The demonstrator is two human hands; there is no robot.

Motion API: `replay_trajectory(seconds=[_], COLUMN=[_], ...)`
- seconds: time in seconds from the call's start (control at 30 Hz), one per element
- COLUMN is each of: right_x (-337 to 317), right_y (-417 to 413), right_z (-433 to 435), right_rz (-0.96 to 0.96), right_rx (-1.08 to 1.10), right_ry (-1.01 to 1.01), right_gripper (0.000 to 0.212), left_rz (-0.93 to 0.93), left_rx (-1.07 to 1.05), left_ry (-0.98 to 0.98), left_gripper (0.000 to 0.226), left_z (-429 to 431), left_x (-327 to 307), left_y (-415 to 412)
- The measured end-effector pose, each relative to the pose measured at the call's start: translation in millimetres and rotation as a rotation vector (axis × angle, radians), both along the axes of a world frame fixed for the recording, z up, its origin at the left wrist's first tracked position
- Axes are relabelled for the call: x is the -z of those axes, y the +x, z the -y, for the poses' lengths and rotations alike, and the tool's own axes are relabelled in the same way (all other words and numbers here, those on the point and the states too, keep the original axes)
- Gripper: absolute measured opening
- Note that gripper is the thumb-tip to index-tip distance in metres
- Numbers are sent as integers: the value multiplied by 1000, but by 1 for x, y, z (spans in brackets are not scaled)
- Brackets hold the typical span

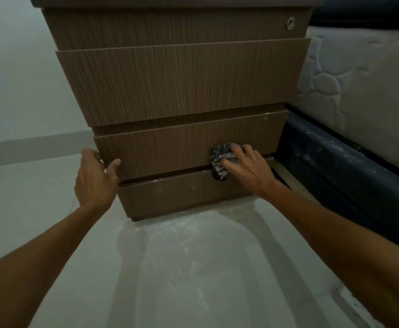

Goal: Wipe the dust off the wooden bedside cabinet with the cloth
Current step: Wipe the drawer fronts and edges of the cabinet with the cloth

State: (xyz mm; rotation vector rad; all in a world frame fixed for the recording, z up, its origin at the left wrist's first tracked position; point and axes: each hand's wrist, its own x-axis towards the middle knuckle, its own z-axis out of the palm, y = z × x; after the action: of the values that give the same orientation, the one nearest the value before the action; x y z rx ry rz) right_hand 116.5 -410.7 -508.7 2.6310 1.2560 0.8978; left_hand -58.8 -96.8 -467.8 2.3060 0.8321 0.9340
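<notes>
The wooden bedside cabinet (179, 86) fills the upper middle of the head view, its brown drawer fronts facing me. My right hand (248, 171) presses a crumpled grey patterned cloth (222, 159) against the right part of the lower drawer front, near the gap above the bottom panel. Part of the cloth is hidden under my fingers. My left hand (96, 176) grips the left edge of that same drawer front, thumb on the face and fingers around the side.
A pale tiled floor (193, 268) with dusty smears stretches below the cabinet. A white quilted mattress (364, 86) on a dark bed base (340, 171) stands close on the right. A pale wall (16, 79) is on the left. A round metal lock (290, 23) sits on the top drawer.
</notes>
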Motion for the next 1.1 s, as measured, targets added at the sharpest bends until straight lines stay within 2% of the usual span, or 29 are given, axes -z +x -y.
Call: replay_trajectory(seconds=[0.1, 0.2, 0.33, 0.43, 0.5, 0.6, 0.7, 0.73, 0.8, 0.83, 0.87, 0.93, 0.97, 1.07, 1.1], right_x=[3, 2, -2, 2, 7, 16, 31, 35, 41, 41, 41, 34, 30, 28, 25], right_y=[11, 19, 24, 19, 12, -7, -25, -33, -46, -52, -57, -71, -78, -86, -89], right_z=[27, 47, 56, 55, 50, 43, 44, 43, 40, 37, 33, 26, 22, 10, 4], right_rz=[-67, -175, -419, -646, -764, -969, -1285, -1400, -1596, -1670, -1714, -1771, -1805, -1859, -1850], right_rx=[130, 330, 707, 831, 770, 525, 246, 147, -23, -103, -172, -209, -219, -234, -251], right_ry=[94, 265, 683, 1065, 1369, 1809, 2060, 2112, 2223, 2284, 2324, 2310, 2302, 2249, 2218], right_gripper=[63, 56, 57, 62, 53, 48, 57, 66, 97, 104, 96, 59, 47, 47, 54], left_rz=[1, 4, 16, 1, -49, -137, -179, -183, -178, -175, -173, -175, -180, -195, -197], left_rx=[-5, -13, -19, -25, -33, -27, 5, 8, -2, -6, -6, -3, -2, 2, 0], left_ry=[3, 1, -14, -40, -51, -88, -113, -116, -137, -149, -160, -172, -174, -166, -165], left_gripper=[34, 33, 35, 37, 36, 34, 28, 25, 23, 23, 23, 23, 24, 25, 26], left_z=[0, 0, 4, 7, 9, 10, 9, 10, 11, 11, 12, 12, 12, 13, 13], left_x=[3, 5, 7, 17, 29, 49, 61, 63, 62, 61, 59, 55, 54, 53, 53], left_y=[1, 0, 0, -4, -7, -10, -10, -11, -11, -12, -12, -13, -14, -18, -19])
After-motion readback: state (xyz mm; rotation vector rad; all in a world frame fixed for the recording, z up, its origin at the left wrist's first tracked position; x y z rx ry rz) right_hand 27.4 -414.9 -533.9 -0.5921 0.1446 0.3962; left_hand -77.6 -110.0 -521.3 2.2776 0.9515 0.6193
